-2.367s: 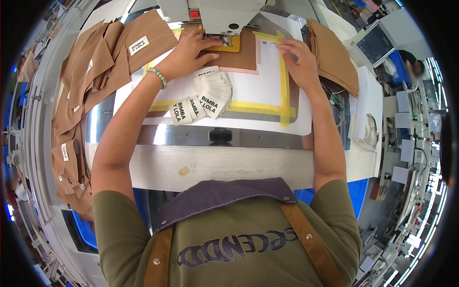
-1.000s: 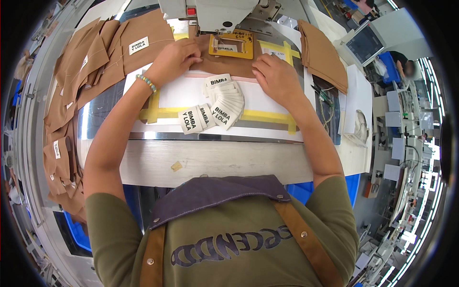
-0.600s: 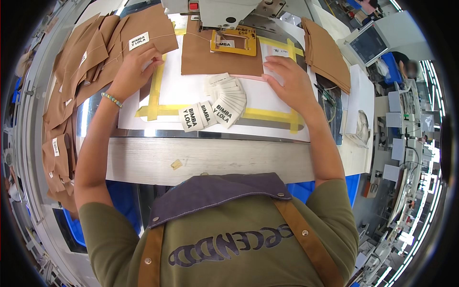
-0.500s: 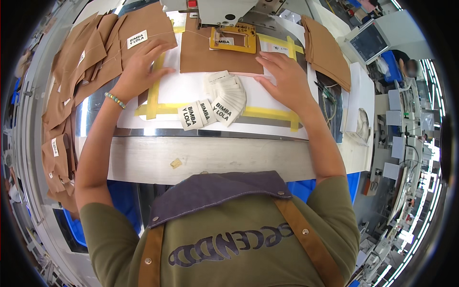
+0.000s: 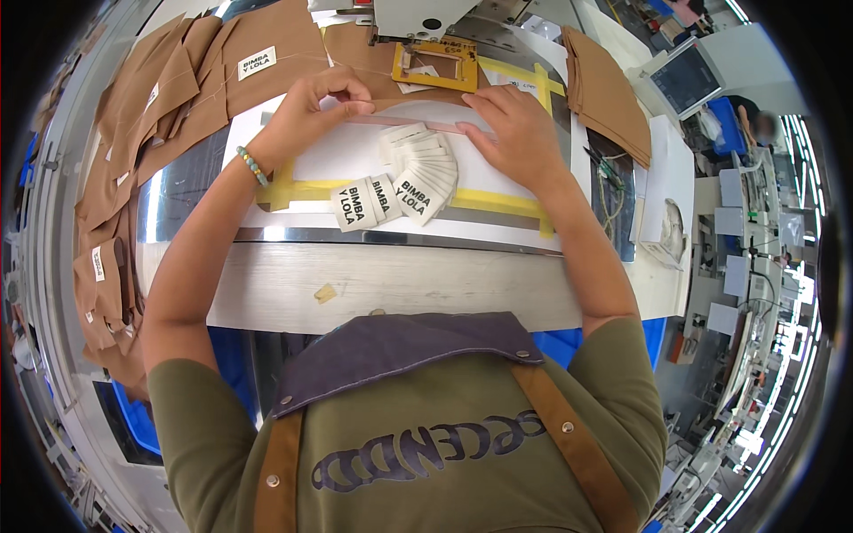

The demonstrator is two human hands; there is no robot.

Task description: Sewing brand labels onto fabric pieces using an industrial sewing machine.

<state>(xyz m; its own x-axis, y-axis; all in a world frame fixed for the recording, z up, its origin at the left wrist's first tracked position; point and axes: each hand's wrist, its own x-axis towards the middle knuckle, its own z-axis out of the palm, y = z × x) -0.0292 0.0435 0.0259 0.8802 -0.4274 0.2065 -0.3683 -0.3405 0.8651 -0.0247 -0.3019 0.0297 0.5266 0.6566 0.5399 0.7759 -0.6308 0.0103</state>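
My left hand (image 5: 322,108) pinches the near edge of a brown fabric panel (image 5: 355,53), its fingertips together left of the label stack. My right hand (image 5: 514,131) is at the panel's right corner, thumb and forefinger apart, fingertips close to its edge. The panel runs back beneath a yellow frame (image 5: 435,82) under the sewing machine head (image 5: 426,22). A white label (image 5: 419,80) lies tilted inside the frame, partly hidden. Nearer me, a fanned stack of white printed labels (image 5: 425,178) and a few more labels (image 5: 362,206) rest on the white sheet.
Brown panels (image 5: 169,98), some with labels, spread on the left. Another brown stack (image 5: 604,93) is at the right, near a monitor (image 5: 680,80). Yellow tape (image 5: 498,213) borders the white sheet. Scissors or cords (image 5: 611,182) lie right of it. A person (image 5: 760,129) is farther right.
My left hand has moved right and taken hold of the panel's near edge. The panel has shifted back and left, and the label in the frame now lies tilted. My right hand moved slightly left.
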